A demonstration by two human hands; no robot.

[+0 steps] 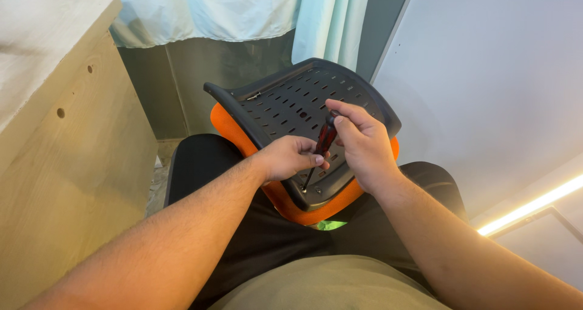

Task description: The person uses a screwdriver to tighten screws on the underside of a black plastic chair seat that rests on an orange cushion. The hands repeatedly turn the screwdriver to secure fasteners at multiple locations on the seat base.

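screw-driving step: right hand grips red-black screwdriver, tip at near edge of black seat panel; left hand pinches shaft. next likely needs steady downward turning.

Soft even light, sharp focus

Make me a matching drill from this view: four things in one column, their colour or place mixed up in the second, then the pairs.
1. screwdriver
2. seat pan
3. seat cushion
4. wooden cabinet

a. orange, under the black shell
b. at the left edge of the view
c. black, perforated plastic
d. red-and-black handle, between both hands

Pairs: 1-d, 2-c, 3-a, 4-b
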